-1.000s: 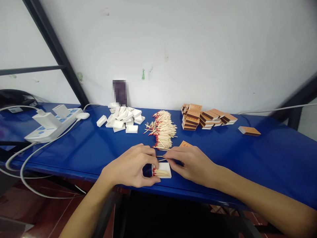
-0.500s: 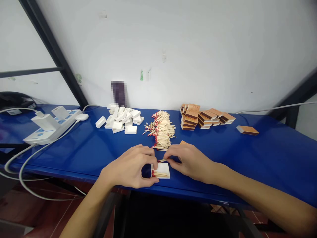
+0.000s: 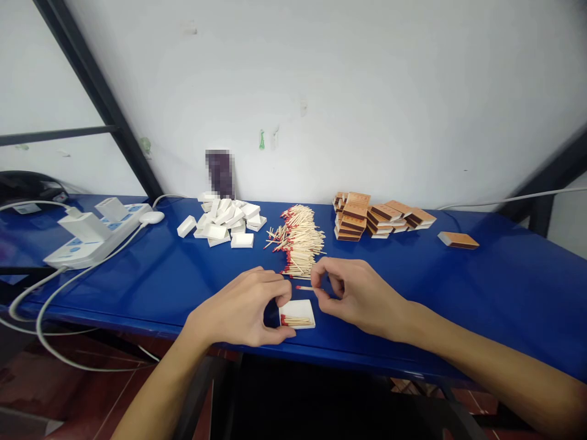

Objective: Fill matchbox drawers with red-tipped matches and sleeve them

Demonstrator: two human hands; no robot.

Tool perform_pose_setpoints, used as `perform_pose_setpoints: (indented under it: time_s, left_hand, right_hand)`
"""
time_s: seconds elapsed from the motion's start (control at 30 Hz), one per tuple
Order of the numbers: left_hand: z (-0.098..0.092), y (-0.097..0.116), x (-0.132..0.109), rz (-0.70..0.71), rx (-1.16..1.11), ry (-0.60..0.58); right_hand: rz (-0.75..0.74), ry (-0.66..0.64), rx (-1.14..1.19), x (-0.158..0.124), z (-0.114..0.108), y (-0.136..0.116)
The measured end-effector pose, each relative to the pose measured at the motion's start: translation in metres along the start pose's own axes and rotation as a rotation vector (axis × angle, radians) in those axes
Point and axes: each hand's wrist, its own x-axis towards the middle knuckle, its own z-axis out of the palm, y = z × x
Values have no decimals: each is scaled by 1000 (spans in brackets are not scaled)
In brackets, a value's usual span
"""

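White tray (image 3: 301, 307), end between left fingers (image 3: 285, 294)

Right hand (image 3: 355, 296) shifts away from the white tray (image 3: 302, 307).
The match (image 3: 306, 288) at its fingertips is now farther from the rim.

Glossy blue, flat-topped table (image 3: 435, 275) is carrying everything: a long white plastic power strip with blue socket faces (image 3: 87, 249) is sitting far left, and a loose heap of small white rectangular card boxes (image 3: 224, 220) is lying toward the back, one sitting just left of it. Slim pale wooden matchsticks with red heads (image 3: 300, 238) are lying heaped mid-table; orange-topped, dark-sided rectangular matchboxes (image 3: 355, 211) are sitting in uneven stacks back right, one more lying alone further right. Shallow white rectangular tray (image 3: 300, 307) is resting near the front edge.
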Motion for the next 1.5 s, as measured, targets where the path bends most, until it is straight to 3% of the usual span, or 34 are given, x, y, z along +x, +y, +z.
perform_pose_setpoints:
  time_s: [0.17, 0.33, 0.47, 0.57, 0.67, 0.77, 0.93, 1.3, 1.5]
  left_hand:
    - [0, 1, 0, -24, 11, 7]
    - [0, -1, 1, 39, -1, -33]
    - [0, -2, 1, 41, 9, -34]
    - [0, -2, 0, 42, 6, -30]
    - [0, -1, 0, 43, 12, -23]
    - [1, 0, 1, 25, 20, -5]
    - [1, 1, 1, 6, 40, 26]
    - [0, -9, 4, -145, 233, 168]
    - [6, -16, 4, -121, 299, 125]
  right_hand:
    - [-79, -112, 103, -7, 11, -10]
    - [-103, -91, 116, -8, 20, -8]
    - [-75, -125, 125, -8, 19, -10]
    - [-84, -71, 121, -9, 16, -12]
    - [-113, 14, 45, -8, 11, -7]
    - [-181, 106, -173, -6, 9, 6]
    - [-278, 100, -459, 0, 13, 23]
    - [-270, 56, -541, -1, 17, 27]
    - [-277, 46, -587, -1, 18, 29]
